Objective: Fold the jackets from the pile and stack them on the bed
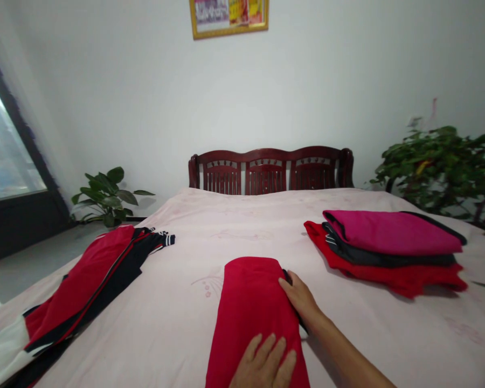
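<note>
A red garment [253, 291], folded into a long narrow shape, lies on the bed in front of me. Dark and white parts show along its right edge. My left hand [264, 364] rests flat on its near part, fingers spread. At the upper right edge, my right hand [301, 296] grips the cloth, thumb on top and the other fingers mostly hidden. To the right is a stack of folded clothes with a magenta garment [392, 231] on top, a dark grey garment [412, 260] beneath and a red garment [380, 274] at the bottom.
Loose red, navy and white clothes [92, 269] lie along the bed's left side. The bed [194, 226] has a pale pink sheet. Behind it stands a dark wooden headboard [267, 170]. Leafy plants flank it, one left [107, 196] and one right [440, 167].
</note>
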Tool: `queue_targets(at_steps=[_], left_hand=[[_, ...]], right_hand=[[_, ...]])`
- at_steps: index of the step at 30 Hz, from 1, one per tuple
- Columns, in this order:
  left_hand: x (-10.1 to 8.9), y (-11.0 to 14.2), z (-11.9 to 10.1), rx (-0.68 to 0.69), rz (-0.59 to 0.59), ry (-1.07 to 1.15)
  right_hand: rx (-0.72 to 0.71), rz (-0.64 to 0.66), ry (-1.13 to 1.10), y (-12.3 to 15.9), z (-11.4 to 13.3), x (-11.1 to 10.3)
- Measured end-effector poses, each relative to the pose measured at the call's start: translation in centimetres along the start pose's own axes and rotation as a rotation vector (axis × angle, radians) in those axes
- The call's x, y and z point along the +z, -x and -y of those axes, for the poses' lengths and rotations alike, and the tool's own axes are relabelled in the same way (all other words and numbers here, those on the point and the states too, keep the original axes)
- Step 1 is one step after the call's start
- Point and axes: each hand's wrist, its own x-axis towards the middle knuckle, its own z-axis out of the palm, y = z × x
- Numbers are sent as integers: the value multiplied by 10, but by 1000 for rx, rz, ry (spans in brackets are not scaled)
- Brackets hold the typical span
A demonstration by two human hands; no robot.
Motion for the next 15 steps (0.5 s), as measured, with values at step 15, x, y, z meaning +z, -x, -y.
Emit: queue_targets(at_steps=[15], left_hand=[[3,3,1,0,-112,80]], right_hand=[[184,588,-793,53,49,-14]])
